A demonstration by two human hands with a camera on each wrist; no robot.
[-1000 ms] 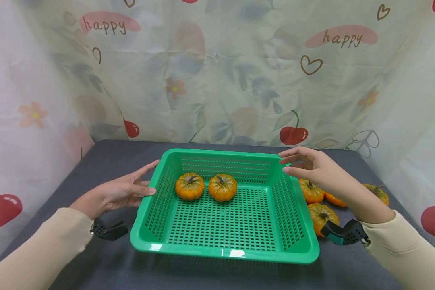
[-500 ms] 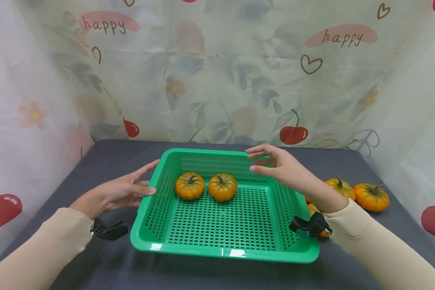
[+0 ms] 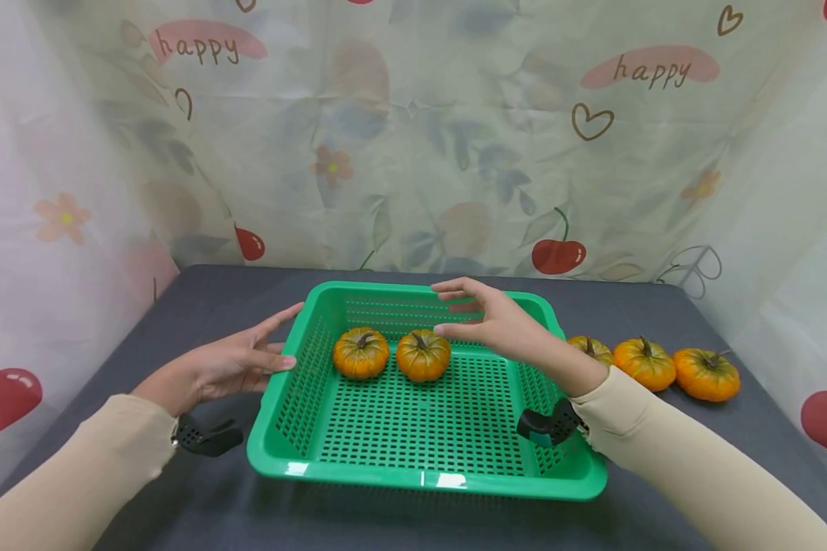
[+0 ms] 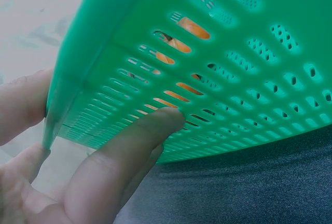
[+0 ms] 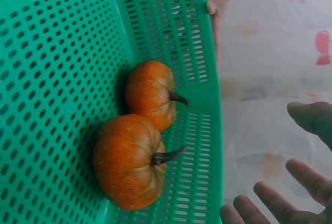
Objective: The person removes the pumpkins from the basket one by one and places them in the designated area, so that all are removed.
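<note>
Leftward across the green plastic basket [image 3: 358, 474] goes the right hand [image 3: 485, 314]: half a second ago it was nearer the basket's right end, and it now hovers over the far middle, just beside the right-hand pumpkin's stem, while the left hand [image 3: 237, 361] and the basket have stayed put. From where I stand, the right forearm slants in over the basket's right wall, palm turned inward, its fingers [image 5: 311, 180] gently bent, spread apart from the thumb and holding nothing. On the other side, the left hand touches the basket's left rim and outer wall with fairly straight, parted fingers [image 4: 124, 146]. Both arms wear cream sleeves [image 3: 668, 436] and a black wrist strap [image 3: 210, 439]. Under it all lies a dark grey worktop [image 3: 200, 306] with a woven look up close. Pale printed cloth [image 3: 413, 214] hangs behind it and along both sides, patterned with cherries, flowers, hearts and the word "happy". Inside the slotted basket, at the middle of the worktop, two small orange pumpkins [image 3: 361, 353] sit side by side towards the far left, stems on. Three more pumpkins [image 3: 644, 364] show in a slanting row on the worktop outside its right wall, the nearest partly hidden by the right arm.
</note>
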